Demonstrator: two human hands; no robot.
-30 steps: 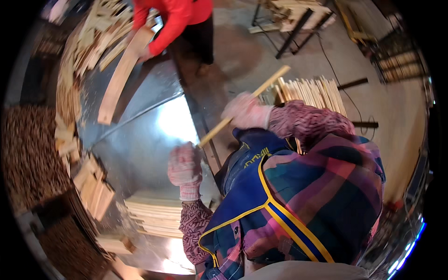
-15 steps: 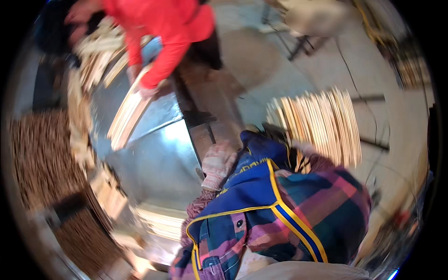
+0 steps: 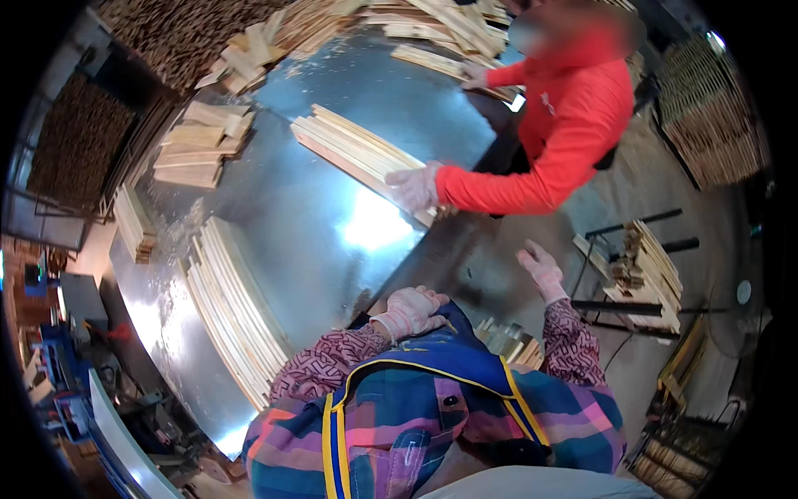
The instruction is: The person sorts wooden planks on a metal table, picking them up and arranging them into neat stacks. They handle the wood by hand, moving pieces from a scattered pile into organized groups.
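My left hand (image 3: 411, 313), in a pale knitted glove, rests against my blue apron (image 3: 445, 343) by the table edge. Its fingers are loosely curled, with nothing visible in them. To the right, my right hand (image 3: 542, 268), gloved too, is held out over the floor with fingers stretched and thumb apart, empty. Below it, partly hidden by my apron and sleeve, the ends of wooden slats (image 3: 513, 343) show. Left of my left arm, a row of long pale slats (image 3: 237, 303) lies on the metal table (image 3: 291, 224).
Across the table a person in red (image 3: 573, 125) has a gloved hand on a bundle of slats (image 3: 349, 150). Short boards (image 3: 204, 143) lie at the left, more wood (image 3: 453, 25) at the far edge. A black-barred stand (image 3: 636, 287) with wood is at the right.
My view has swung left, so the table fills more of it and the person in red appears farther right. My right hand has come away from the slat stack and stretched out.
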